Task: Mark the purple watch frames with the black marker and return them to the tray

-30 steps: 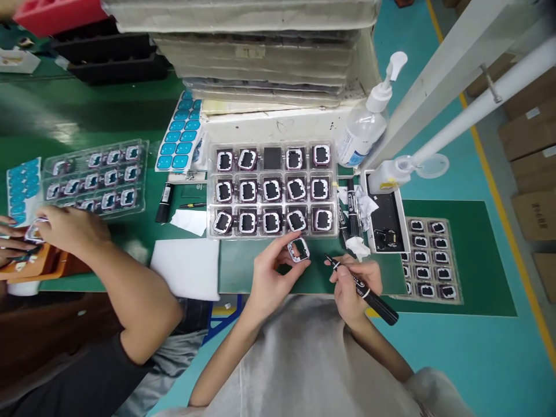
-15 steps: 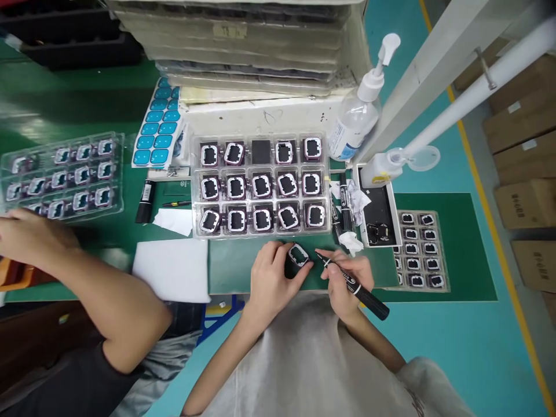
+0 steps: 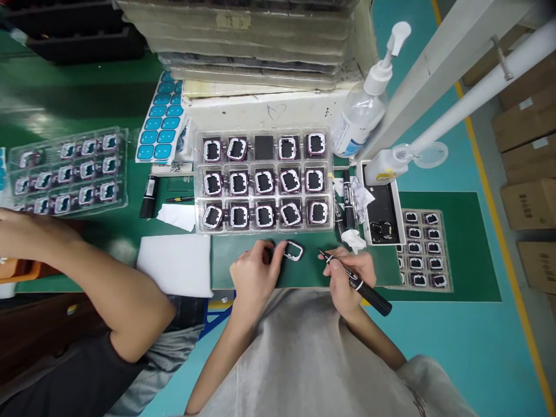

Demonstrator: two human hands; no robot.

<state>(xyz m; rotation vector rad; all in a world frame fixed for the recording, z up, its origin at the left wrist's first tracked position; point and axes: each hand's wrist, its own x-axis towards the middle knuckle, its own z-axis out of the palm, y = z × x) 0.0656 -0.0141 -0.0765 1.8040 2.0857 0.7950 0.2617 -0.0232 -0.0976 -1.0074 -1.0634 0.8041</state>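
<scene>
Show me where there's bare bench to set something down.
Bare mat shows between the frame in the left hand and the marker in the right hand; another lies between the white pad and left hand. Green tabletop lies open left of the blue sticker sheet, behind the leftmost tray. It's crowded right of the middle tray: markers, crumpled paper, white box.

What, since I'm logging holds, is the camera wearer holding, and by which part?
The left hand holds a small white-rimmed frame by its left end; the right hand holds a black marker by its front part, near the tip.
</scene>
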